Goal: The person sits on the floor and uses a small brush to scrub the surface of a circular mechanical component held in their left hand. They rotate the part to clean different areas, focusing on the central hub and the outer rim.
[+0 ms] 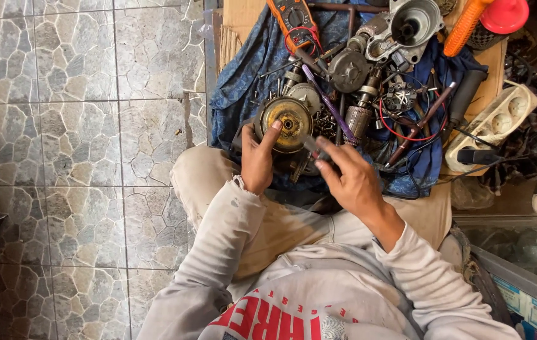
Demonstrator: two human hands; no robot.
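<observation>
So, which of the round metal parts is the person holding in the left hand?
The yellowish greasy disc, gripped by the left hand. The grey round parts, like the one further up the blue cloth, lie untouched.

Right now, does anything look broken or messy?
Yes. The round yellowish motor part held by the left hand looks grimy, and loose power-tool pieces lie jumbled on the blue cloth. Red wires tangle among them. The right hand pinches something small, too blurred to name.

Person, seated: pale grey long-sleeved sweatshirt, cuffs frayed and grubby, large red block lettering with white across the chest. Light khaki trousers. Left hand [257,158] and right hand [349,179] bare, ungloved.
</observation>
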